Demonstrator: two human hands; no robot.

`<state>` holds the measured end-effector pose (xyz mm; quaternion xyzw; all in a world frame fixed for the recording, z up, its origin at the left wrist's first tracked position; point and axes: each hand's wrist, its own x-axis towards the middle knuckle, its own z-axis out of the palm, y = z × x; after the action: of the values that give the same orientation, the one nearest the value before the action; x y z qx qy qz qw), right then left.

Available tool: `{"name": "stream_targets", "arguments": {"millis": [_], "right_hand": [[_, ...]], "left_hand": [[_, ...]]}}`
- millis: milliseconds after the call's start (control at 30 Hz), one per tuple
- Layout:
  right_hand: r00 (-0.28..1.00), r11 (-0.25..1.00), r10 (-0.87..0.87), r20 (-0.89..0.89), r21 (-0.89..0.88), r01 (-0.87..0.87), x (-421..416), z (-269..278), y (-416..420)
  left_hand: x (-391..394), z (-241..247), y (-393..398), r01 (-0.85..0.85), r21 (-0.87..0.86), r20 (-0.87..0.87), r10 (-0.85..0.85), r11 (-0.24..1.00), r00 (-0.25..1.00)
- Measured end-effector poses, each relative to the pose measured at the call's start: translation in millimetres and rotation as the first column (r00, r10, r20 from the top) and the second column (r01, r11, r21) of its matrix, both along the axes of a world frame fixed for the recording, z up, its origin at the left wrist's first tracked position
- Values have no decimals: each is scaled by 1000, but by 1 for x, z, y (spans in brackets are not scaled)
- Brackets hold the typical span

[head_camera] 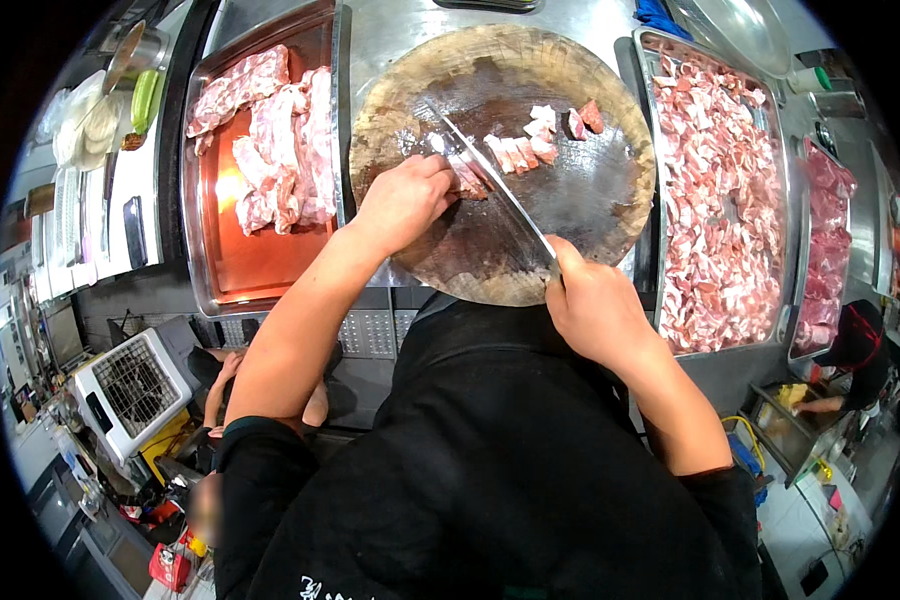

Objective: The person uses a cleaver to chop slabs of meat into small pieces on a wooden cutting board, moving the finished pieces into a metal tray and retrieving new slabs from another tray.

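Observation:
My right hand point(592, 300) grips a cleaver point(495, 180) by its handle, the long blade slanting up and left across a round wooden chopping block point(570, 60). Against the blade's left side lies a strip of raw meat point(466, 180). My left hand point(409, 196) rests on that strip's left end with curled fingers, which hide part of it. To the right of the blade sit several cut meat pieces point(521, 154) in a short row. Farther right on the block are more small pieces point(589, 116).
A metal tray point(247, 296) with slabs of raw meat stands left of the block. On the right stands a tray point(664, 225) heaped with small meat pieces, and beyond it another tray of meat point(825, 247). Other people are at the lower left and at the right point(862, 352).

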<state>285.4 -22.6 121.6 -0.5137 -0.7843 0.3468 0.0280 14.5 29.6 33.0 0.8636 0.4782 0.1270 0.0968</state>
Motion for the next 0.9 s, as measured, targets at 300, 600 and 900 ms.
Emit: {"name": "stream_targets", "arguments": {"millis": [300,600,900], "right_hand": [[995,988,21,96,-154,-6,12,8,0],[1000,999,4,24,-42,-3,-47,-25,46],[969,974,-165,-184,-182,132,63,-24,18]], "left_hand": [[1,3,2,-29,-135,-96,16,990,995],[11,1,-5,-67,105,37,63,992,997],[61,-12,-5,-280,59,226,260,958,939]]}}
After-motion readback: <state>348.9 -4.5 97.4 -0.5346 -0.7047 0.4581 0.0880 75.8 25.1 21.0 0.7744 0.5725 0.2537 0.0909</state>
